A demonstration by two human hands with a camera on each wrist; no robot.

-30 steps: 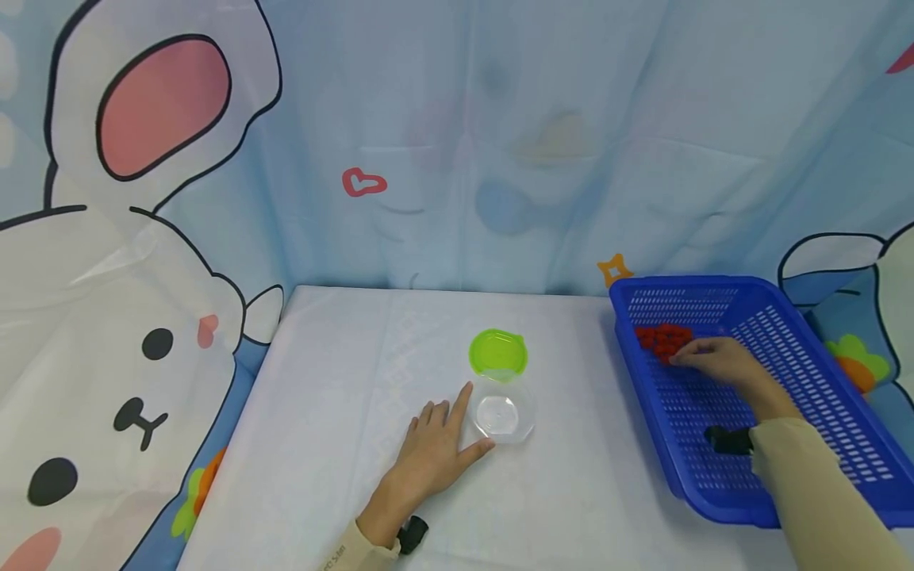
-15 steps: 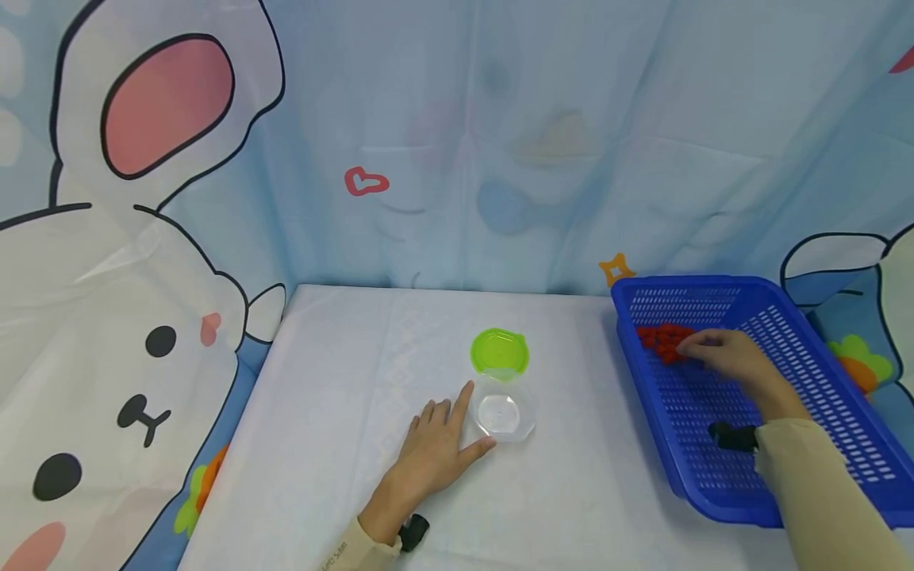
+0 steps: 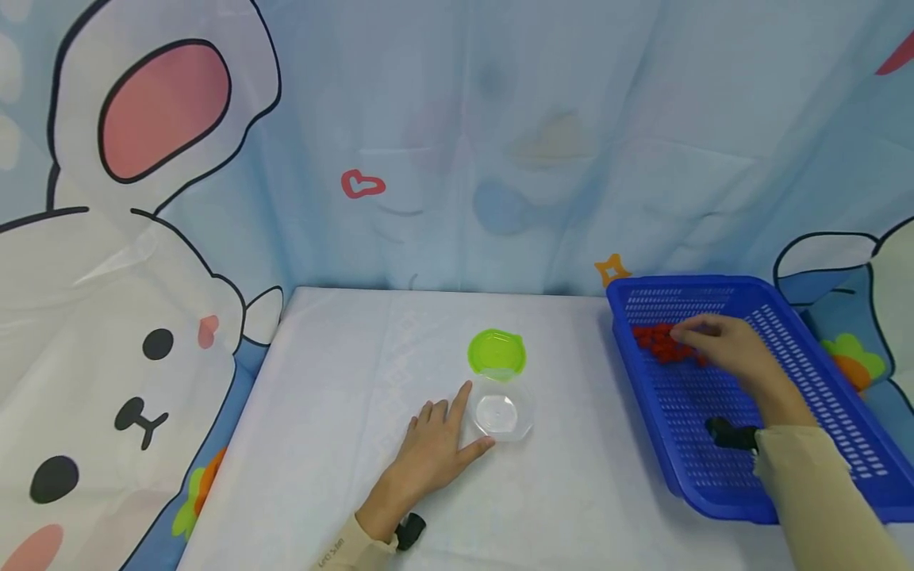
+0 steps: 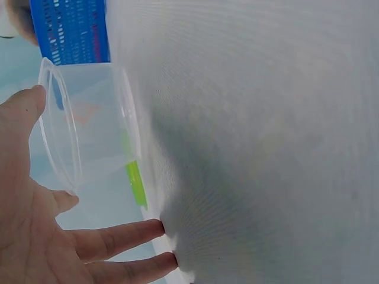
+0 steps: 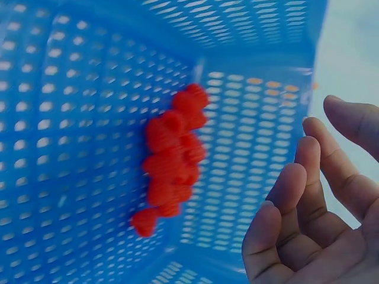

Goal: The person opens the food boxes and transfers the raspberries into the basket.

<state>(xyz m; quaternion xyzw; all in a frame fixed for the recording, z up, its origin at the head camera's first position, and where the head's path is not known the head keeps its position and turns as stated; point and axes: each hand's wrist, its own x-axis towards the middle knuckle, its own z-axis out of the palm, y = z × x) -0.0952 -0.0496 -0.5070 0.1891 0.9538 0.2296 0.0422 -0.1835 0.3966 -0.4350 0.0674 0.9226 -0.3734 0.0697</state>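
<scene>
On the white table a clear plastic cup (image 3: pixel 502 408) stands upright, its mouth facing up. My left hand (image 3: pixel 432 448) lies along its near left side with fingers spread, the thumb and index fingertips at the rim; in the left wrist view two other fingertips (image 4: pixel 155 227) touch the cloth. Red raspberries (image 5: pixel 172 157) are heaped at one end inside the blue plastic basket (image 3: pixel 678 492). Over that heap is my right hand (image 3: pixel 731 353), fingers loosely bent. In the right wrist view a gap separates its thumb from its fingers, with nothing between them.
A lime-green lid (image 3: pixel 497 351) lies just behind the clear cup, partly seen through its rim. The basket's high perforated walls surround the right hand. Behind the table hangs a printed blue curtain (image 3: pixel 428 119).
My right hand has lifted slightly and shifted a little right from the raspberries, and one raspberry now shows apart at the heap's right. My left hand stays at the cup.
</scene>
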